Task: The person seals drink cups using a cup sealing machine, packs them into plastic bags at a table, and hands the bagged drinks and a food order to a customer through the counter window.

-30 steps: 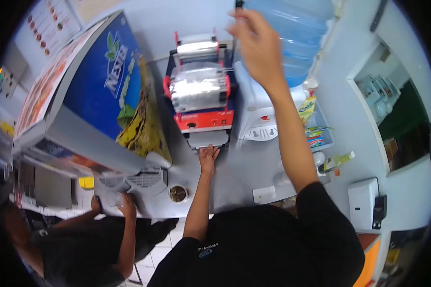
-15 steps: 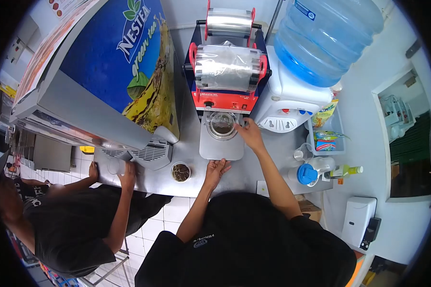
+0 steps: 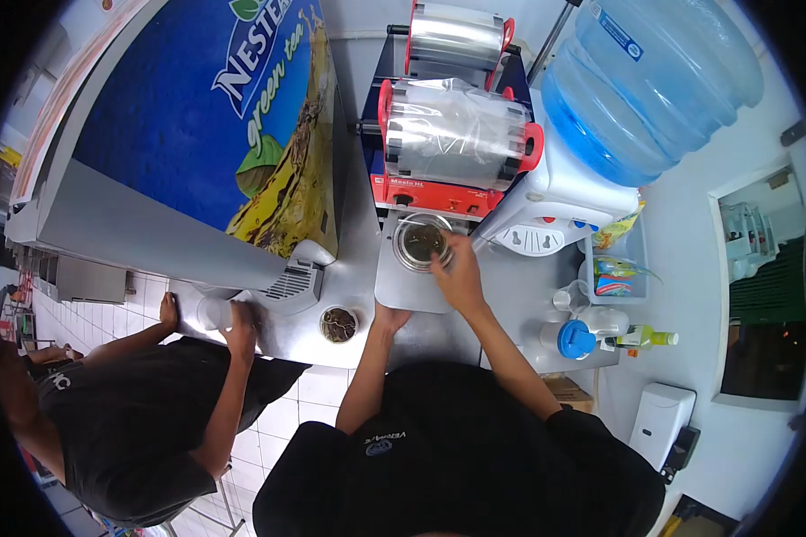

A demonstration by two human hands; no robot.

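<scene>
On the tray point(image 3: 410, 296), the cup point(image 3: 420, 238) lies left of bent right fingers point(image 3: 456, 250), grip unclear

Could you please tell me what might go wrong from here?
The right hand is at the rim of the cup set in the metal plate; an uneven grip could spill the dark contents.

The left hand is at the plate's front edge; shifting the plate now might jolt that cup.

A second cup stands near the front edge of the counter, close to the left forearm, and might be knocked over.
</scene>
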